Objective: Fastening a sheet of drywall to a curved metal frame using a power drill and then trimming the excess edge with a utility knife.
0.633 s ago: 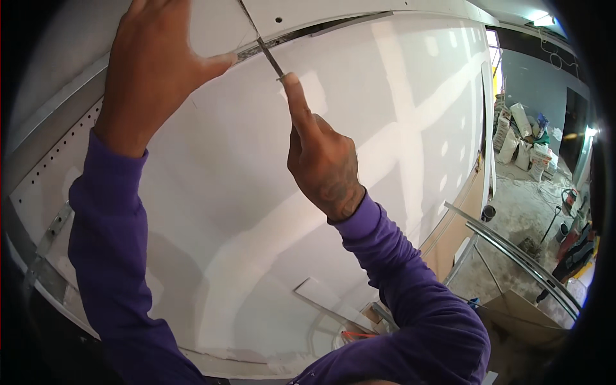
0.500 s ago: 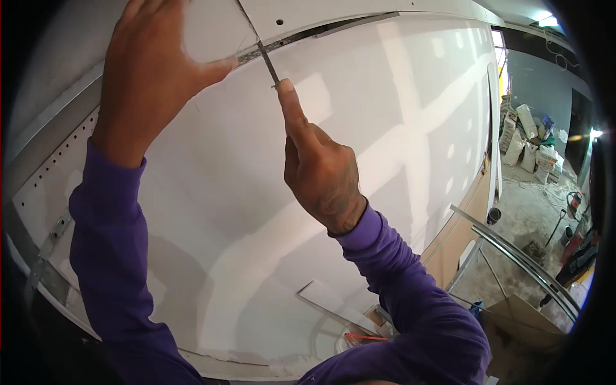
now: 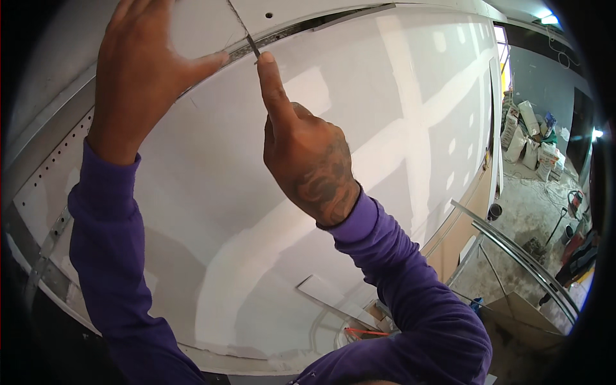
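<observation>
My right hand (image 3: pixel 308 157) is closed round the handle of a drywall saw, index finger stretched along it toward the blade. The handle is hidden in my fist. A short length of the narrow dark saw blade (image 3: pixel 253 46) shows above the fingertip, at the edge of the upper white plasterboard (image 3: pixel 205 25). A thin dark cut (image 3: pixel 239 18) runs up through that board from the blade. To the left, my left hand (image 3: pixel 138 70) lies open against the same board, thumb spread toward the cut; its fingertips pass out of the top of the view.
Below stretches a large wall of plasterboard (image 3: pixel 224 167) with pale filled joints. A dark gap (image 3: pixel 295 31) separates it from the upper board. Metal profiles (image 3: pixel 526 260) jut out at lower right. Beyond, bags (image 3: pixel 529 141) and a shovel (image 3: pixel 557 226) occupy the floor area, where a person (image 3: pixel 577 263) partly shows.
My right hand has moved up and slightly left with the saw, and less of the blade shows now. My left hand keeps its place on the board while the view shifts a little.
</observation>
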Demonstrator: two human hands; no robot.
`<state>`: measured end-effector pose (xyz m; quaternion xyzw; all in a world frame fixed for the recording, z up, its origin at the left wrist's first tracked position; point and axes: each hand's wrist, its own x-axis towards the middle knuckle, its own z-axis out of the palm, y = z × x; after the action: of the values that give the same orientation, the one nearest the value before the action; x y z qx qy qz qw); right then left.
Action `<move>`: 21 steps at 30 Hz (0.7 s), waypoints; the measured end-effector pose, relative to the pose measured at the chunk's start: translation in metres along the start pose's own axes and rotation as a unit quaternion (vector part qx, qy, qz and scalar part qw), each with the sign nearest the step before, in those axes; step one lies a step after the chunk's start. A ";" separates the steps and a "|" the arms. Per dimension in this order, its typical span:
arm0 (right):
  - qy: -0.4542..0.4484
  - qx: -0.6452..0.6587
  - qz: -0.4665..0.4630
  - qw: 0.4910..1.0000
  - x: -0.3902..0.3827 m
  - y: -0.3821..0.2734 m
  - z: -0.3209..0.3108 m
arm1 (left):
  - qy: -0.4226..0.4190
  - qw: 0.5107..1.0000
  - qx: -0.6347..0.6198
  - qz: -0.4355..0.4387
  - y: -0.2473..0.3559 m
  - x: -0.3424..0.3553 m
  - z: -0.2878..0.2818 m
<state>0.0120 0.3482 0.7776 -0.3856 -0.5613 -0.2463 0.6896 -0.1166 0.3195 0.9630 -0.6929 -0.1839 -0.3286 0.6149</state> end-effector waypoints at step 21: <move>0.076 0.101 -0.060 0.990 -0.014 0.022 0.039 | -0.115 0.975 -0.127 0.140 -0.131 -0.013 0.022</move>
<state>0.0030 0.3912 0.7617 -0.2596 -0.5517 -0.2581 0.7494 -0.2071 0.3660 1.0493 -0.8176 -0.1112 -0.1777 0.5363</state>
